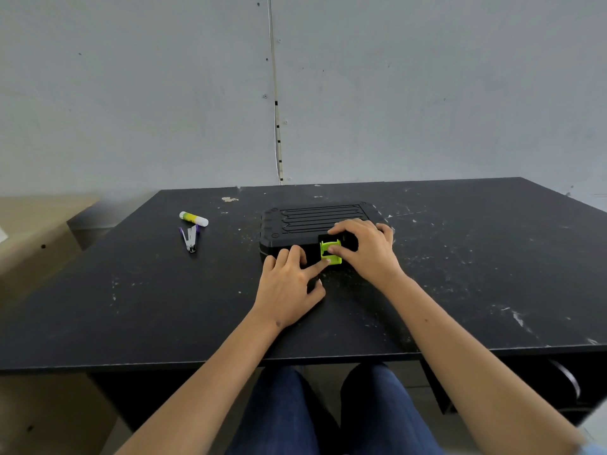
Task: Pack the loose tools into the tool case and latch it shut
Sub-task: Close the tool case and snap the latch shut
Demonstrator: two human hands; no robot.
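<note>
Tool case (312, 221) lies closed — our left hand (289, 287) presses its green latch (330, 252) with a straight forefinger, our right hand (364, 247) pinches it.

One tool case (315, 218), one glue stick (193, 219), one stapler (190, 238).

tool case (312, 221) on table (460, 274), glue stick (193, 219) and stapler (190, 238) left of it

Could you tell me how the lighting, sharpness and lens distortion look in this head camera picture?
In the head view the light is soft and even, with no glare and only faint shadow under the hands; the tool case and its green latch are sharp, as are the glue stick and nail clipper; wide-angle bending curves the table edges, and the left margin smears.
</note>
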